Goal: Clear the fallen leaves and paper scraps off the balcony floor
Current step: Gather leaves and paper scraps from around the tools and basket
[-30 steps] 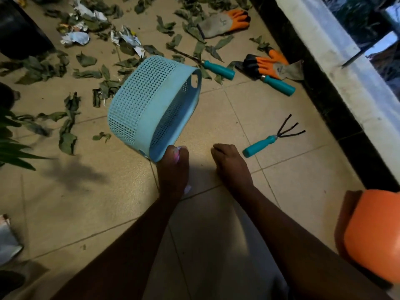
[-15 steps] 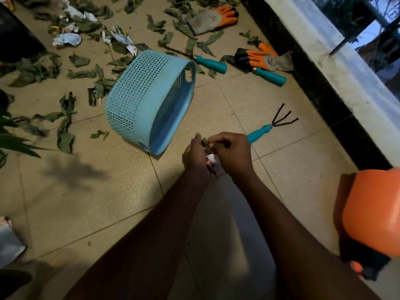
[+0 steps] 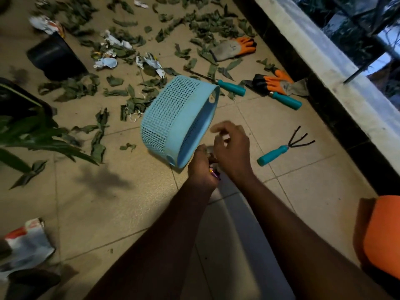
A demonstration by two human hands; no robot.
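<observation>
A light blue perforated basket (image 3: 173, 118) lies tipped on its side on the tiled floor, its mouth facing right toward me. My left hand (image 3: 201, 167) hovers just below the basket's rim and grips a small bunch of scraps (image 3: 214, 173), purple and white bits showing between the fingers. My right hand (image 3: 232, 148) is raised beside it at the basket's mouth, fingers loosely curled and blurred, holding nothing I can see. Green fallen leaves (image 3: 134, 100) and crumpled paper scraps (image 3: 149, 63) litter the floor behind the basket.
A teal-handled hand rake (image 3: 279, 151) lies right of my hands. Two more teal-handled tools (image 3: 231, 87) and orange work gloves (image 3: 275, 83) lie near the black-and-white ledge (image 3: 324, 68). A black pot (image 3: 56, 59), a potted plant (image 3: 32, 135), a paper bag (image 3: 23, 245) and an orange object (image 3: 385, 232) surround me.
My hands came together from the floor, then moved up to the basket's mouth. The right hand let go of the scraps and lifted; the left keeps them. The view tilted up.
</observation>
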